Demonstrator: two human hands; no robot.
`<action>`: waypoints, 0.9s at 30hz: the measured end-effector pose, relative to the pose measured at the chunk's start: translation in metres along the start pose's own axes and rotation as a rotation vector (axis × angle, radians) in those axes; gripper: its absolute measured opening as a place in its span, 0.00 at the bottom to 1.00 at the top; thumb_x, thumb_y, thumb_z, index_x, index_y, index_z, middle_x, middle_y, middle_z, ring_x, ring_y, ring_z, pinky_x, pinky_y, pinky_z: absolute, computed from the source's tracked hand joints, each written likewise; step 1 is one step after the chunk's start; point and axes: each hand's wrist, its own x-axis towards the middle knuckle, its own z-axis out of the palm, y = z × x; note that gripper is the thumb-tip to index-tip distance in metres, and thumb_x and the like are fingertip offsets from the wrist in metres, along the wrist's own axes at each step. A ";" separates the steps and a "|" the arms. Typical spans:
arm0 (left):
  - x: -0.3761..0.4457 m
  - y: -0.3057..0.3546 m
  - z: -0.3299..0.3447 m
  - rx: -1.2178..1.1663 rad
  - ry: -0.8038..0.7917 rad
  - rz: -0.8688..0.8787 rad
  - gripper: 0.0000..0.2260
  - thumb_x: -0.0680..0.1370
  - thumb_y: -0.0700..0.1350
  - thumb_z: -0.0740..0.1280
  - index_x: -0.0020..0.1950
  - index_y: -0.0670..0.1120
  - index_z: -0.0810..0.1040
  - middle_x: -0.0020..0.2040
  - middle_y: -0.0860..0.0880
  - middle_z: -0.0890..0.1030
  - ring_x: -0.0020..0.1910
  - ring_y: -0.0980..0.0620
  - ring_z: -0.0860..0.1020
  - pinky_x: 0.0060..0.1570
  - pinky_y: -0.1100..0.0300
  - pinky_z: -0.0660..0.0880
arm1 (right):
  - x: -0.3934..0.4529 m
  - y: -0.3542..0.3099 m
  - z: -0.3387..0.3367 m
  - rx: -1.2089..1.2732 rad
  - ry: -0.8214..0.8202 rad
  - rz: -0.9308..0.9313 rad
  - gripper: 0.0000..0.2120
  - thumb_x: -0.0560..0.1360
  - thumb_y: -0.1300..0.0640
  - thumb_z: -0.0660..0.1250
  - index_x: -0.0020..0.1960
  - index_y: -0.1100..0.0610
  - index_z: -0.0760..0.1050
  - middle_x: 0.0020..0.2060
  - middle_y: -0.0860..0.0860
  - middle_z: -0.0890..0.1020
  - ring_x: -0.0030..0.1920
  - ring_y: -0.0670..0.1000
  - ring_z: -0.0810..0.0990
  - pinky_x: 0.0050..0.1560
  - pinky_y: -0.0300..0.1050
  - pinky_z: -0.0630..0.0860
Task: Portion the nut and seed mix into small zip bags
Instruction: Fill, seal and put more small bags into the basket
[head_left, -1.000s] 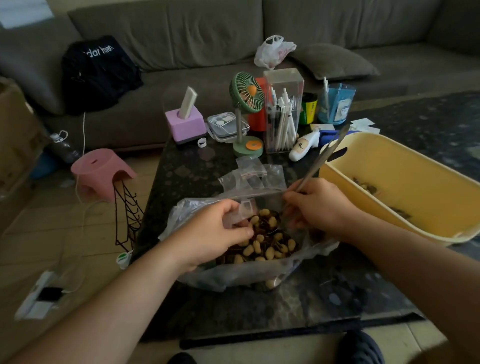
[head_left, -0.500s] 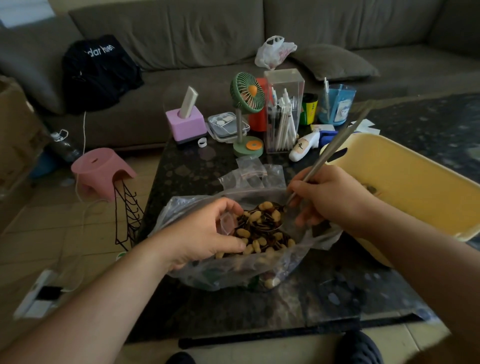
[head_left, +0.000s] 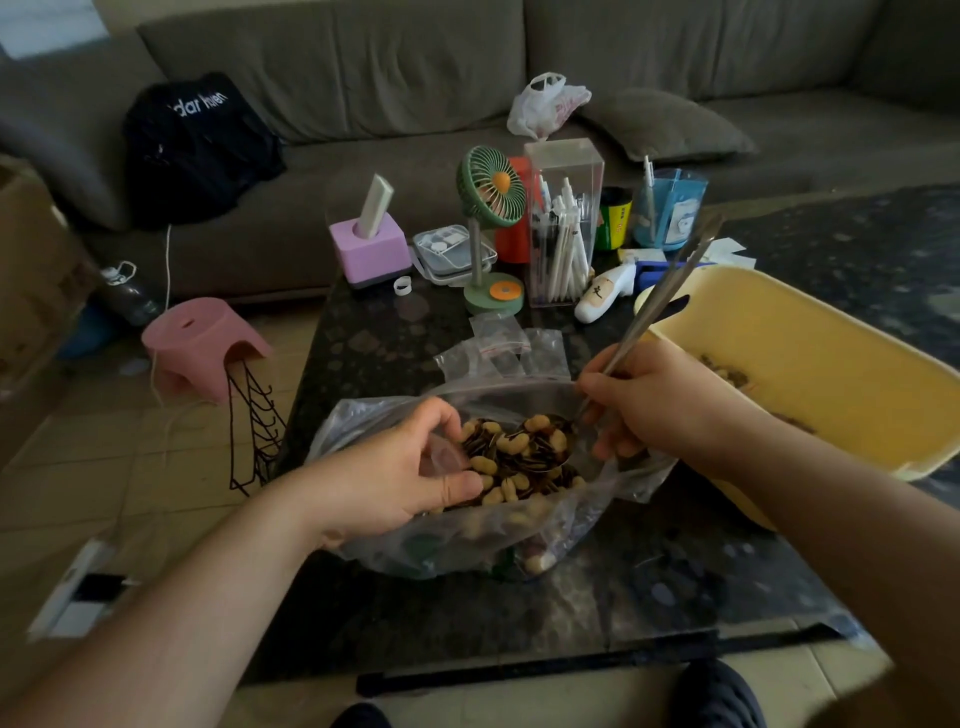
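a loaded metal spoon (head_left: 545, 441) has come up out of the big clear bag of nut and seed mix (head_left: 511, 467), where a second ago its bowl was buried among the nuts. the scoop is done, and the pour into a small bag looks to be next. the right hand (head_left: 657, 402) grips the spoon's long handle, which slants up toward the yellow tub (head_left: 831, 364) at the worktop's right edge. the left hand (head_left: 400, 478) has shifted in toward the spoon, its grip pinched on what seems to be a small zip bag (head_left: 441, 457), held at the rim of the big bag; glare makes it hard to tell if its mouth is open. the mix, pale peanuts among dark striped seeds, heaps the spoon and fills the crumpled bag near the worktop's front edge. spare zip bags (head_left: 501, 345) lie just behind.
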 end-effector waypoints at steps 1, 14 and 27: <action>0.000 -0.001 0.001 0.063 0.056 0.027 0.12 0.76 0.62 0.73 0.53 0.63 0.74 0.56 0.55 0.84 0.56 0.53 0.83 0.60 0.46 0.82 | 0.000 0.000 0.000 0.002 -0.001 0.001 0.06 0.85 0.56 0.64 0.53 0.54 0.80 0.42 0.54 0.87 0.37 0.55 0.88 0.33 0.42 0.81; 0.003 0.003 0.007 0.337 -0.009 -0.011 0.12 0.80 0.63 0.68 0.58 0.65 0.67 0.56 0.62 0.77 0.53 0.61 0.77 0.53 0.57 0.78 | -0.001 -0.001 0.002 0.020 -0.003 -0.001 0.06 0.85 0.56 0.65 0.53 0.54 0.80 0.43 0.55 0.87 0.37 0.56 0.88 0.37 0.47 0.85; 0.019 -0.013 0.013 0.035 0.163 0.081 0.29 0.73 0.44 0.81 0.62 0.65 0.70 0.59 0.58 0.82 0.51 0.57 0.84 0.54 0.51 0.84 | -0.008 -0.003 0.002 0.061 -0.025 -0.078 0.06 0.85 0.57 0.65 0.53 0.55 0.80 0.41 0.56 0.86 0.36 0.57 0.88 0.36 0.47 0.85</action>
